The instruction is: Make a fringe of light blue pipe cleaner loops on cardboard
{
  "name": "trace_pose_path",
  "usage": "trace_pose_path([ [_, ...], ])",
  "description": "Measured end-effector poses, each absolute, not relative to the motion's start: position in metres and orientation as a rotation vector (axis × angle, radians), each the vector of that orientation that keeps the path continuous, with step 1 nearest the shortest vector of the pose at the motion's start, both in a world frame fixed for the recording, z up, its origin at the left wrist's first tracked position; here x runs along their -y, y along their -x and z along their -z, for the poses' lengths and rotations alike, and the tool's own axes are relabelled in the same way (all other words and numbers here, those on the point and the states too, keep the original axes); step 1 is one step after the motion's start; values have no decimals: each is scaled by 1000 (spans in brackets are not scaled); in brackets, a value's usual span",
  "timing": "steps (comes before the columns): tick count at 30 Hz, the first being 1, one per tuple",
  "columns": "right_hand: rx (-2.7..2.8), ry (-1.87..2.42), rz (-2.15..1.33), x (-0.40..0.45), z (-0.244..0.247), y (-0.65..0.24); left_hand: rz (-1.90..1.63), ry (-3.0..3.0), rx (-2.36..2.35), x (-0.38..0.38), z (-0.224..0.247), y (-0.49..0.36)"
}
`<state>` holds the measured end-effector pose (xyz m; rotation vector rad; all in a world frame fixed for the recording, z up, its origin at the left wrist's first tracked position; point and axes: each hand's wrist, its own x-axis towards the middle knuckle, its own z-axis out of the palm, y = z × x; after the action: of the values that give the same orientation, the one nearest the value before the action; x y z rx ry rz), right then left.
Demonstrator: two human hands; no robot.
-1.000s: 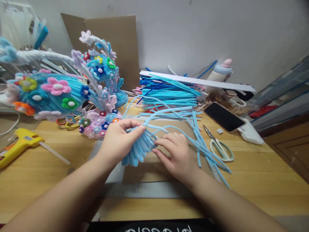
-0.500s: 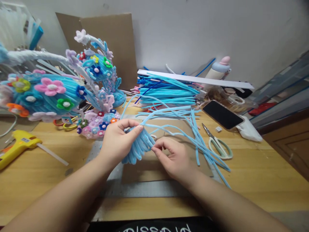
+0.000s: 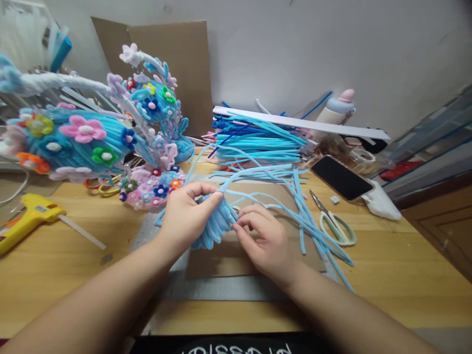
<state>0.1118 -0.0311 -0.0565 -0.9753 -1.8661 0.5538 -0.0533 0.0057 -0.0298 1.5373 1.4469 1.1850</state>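
A bundle of light blue pipe cleaners (image 3: 213, 225), bent into rows of loops, is held above a piece of cardboard (image 3: 236, 260). My left hand (image 3: 188, 211) is closed around its upper left side, thumb on top. My right hand (image 3: 263, 236) pinches the bundle's right edge between thumb and fingertips; the exact strand in the pinch is partly hidden. Long loose light blue pipe cleaners (image 3: 273, 201) trail from the bundle up and to the right. Some of these cross the cardboard and hang past its right edge.
Scissors (image 3: 335, 223) and a phone (image 3: 342, 178) lie at right. Behind is a pile of blue pipe cleaners (image 3: 258, 137). At left stand pipe-cleaner flower ornaments (image 3: 81, 140), with a yellow glue gun (image 3: 31, 219) in front. A cardboard panel (image 3: 177, 73) leans against the wall.
The view has shifted slightly. My left hand has tilted the bundle a little, while my right hand keeps pinching its right edge.
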Motion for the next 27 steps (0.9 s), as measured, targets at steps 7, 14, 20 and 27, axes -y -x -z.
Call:
trace_pose_path([
  [7,1869,1106,-559,33,59,-111,-1230,-1484,-1420,-5,31,53],
  [14,1852,1153,-517,35,58,-109,-1255,-1442,-1392,-6,31,55],
  [20,1877,1171,-490,38,63,-114,-1180,-1579,-1364,-6,23,56],
  [27,1739,1097,-397,36,51,-122,-1037,-2060,-1371,3,20,50],
])
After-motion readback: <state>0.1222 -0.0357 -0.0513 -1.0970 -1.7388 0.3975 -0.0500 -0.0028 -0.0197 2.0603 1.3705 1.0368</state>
